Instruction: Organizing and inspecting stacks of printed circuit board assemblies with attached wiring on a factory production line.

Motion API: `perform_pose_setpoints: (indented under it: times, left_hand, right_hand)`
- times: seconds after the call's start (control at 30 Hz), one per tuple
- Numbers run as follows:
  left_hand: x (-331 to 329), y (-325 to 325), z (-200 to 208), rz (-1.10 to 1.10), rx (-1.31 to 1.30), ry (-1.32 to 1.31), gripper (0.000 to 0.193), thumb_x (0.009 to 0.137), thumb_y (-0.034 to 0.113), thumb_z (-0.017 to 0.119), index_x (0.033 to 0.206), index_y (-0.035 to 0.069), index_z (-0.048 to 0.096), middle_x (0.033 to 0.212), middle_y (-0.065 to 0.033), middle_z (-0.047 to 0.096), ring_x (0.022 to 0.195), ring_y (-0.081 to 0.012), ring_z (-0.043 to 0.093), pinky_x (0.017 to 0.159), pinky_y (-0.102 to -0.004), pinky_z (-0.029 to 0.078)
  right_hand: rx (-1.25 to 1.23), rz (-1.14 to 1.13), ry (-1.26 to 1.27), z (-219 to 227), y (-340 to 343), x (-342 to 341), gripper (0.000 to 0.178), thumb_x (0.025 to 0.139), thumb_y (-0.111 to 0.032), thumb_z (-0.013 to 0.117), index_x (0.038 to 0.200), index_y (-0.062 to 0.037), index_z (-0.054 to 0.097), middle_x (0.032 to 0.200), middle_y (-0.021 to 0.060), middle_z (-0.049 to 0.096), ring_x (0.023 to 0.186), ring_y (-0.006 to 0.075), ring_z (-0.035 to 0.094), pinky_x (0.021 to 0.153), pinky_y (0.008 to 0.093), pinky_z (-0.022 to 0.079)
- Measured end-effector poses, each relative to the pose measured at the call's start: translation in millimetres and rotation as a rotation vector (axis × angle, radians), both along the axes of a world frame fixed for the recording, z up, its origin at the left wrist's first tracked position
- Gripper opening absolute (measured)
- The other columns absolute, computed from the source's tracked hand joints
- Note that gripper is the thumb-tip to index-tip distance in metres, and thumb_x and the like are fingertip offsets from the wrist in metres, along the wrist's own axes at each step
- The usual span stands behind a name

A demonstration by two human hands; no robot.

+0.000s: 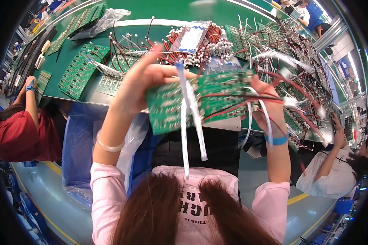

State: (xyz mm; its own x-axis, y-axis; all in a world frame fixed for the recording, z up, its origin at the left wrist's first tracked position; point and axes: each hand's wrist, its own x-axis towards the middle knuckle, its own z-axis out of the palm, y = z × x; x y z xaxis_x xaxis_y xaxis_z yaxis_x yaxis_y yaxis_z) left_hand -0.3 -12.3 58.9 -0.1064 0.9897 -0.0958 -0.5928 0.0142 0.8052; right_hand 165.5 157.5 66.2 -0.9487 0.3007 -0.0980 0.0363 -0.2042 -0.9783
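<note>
A green circuit board panel [171, 108] is held up in front of me, tilted, above the table's near edge. My left hand [139, 83] is closed on its left end, with the fingers behind the board. At the right end my right hand [270, 104] grips the same panel, partly covered by wires. Red and black wires with white connectors [290, 102] run across the board and past my right hand. White flat cables [185, 110] hang down over the panel's front, and clear-white ones loop near my right wrist. Some of these are smeared by motion.
Behind the panel lies a bundle of red-brown wires [214, 34] with a white-and-blue packet [192, 38]. More board panels [84, 71] lie at left; wired boards [274, 38] pile up at right. A blue bin [79, 143] stands below left. Co-workers sit at both sides.
</note>
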Motion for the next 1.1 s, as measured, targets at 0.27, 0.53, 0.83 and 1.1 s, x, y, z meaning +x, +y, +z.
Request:
perform_pose_setpoints:
  times: [0.27, 0.53, 0.83, 1.1]
  left_hand:
    - [57.6, 9.1, -46.3, 0.549, 0.114, -0.124, 0.017, 0.069, 0.006, 0.047, 0.084, -0.001, 0.047, 0.079, -0.0090, 0.052, 0.069, -0.0123, 0.051, 0.063, -0.0231, 0.041]
    - [73.5, 25.3, -55.9, 0.668, 0.095, 0.036, 0.015, 0.074, 0.014, 0.046, 0.079, 0.001, 0.051, 0.074, -0.0043, 0.053, 0.063, -0.0075, 0.049, 0.053, -0.0203, 0.040]
    - [82.7, 35.7, -56.2, 0.442, -0.150, -0.336, 0.029, 0.071, 0.039, 0.044, 0.071, 0.010, 0.049, 0.057, -0.0009, 0.051, 0.044, -0.0111, 0.048, 0.038, -0.0228, 0.040]
    - [38.8, 24.8, -50.2, 0.714, 0.207, -0.201, 0.028, 0.075, 0.021, 0.033, 0.089, 0.000, 0.045, 0.085, -0.0123, 0.050, 0.074, -0.0221, 0.052, 0.062, -0.0359, 0.045]
  right_hand:
    - [-0.468, -0.373, 0.235, -24.2, -12.4, 15.1, 0.030, 0.076, -0.029, 0.037, 0.083, -0.0020, 0.049, 0.073, 0.0064, 0.054, 0.063, 0.0123, 0.052, 0.055, 0.0233, 0.043]
    - [-0.102, -0.409, 0.069, -35.6, -9.7, 30.4, 0.038, 0.077, -0.029, 0.039, 0.044, -0.0113, 0.036, 0.043, -0.0077, 0.031, 0.040, -0.0004, 0.022, 0.035, 0.0190, 0.014]
    - [-0.675, -0.314, 0.010, -50.5, 1.6, 31.9, 0.034, 0.073, -0.033, 0.040, 0.069, -0.0014, 0.052, 0.061, 0.0091, 0.054, 0.048, 0.0166, 0.051, 0.043, 0.0254, 0.043]
    - [-0.859, -0.304, 0.294, -23.4, 31.0, 52.6, 0.043, 0.074, -0.039, 0.032, 0.087, -0.0014, 0.049, 0.080, 0.0133, 0.053, 0.067, 0.0264, 0.053, 0.055, 0.0407, 0.044]
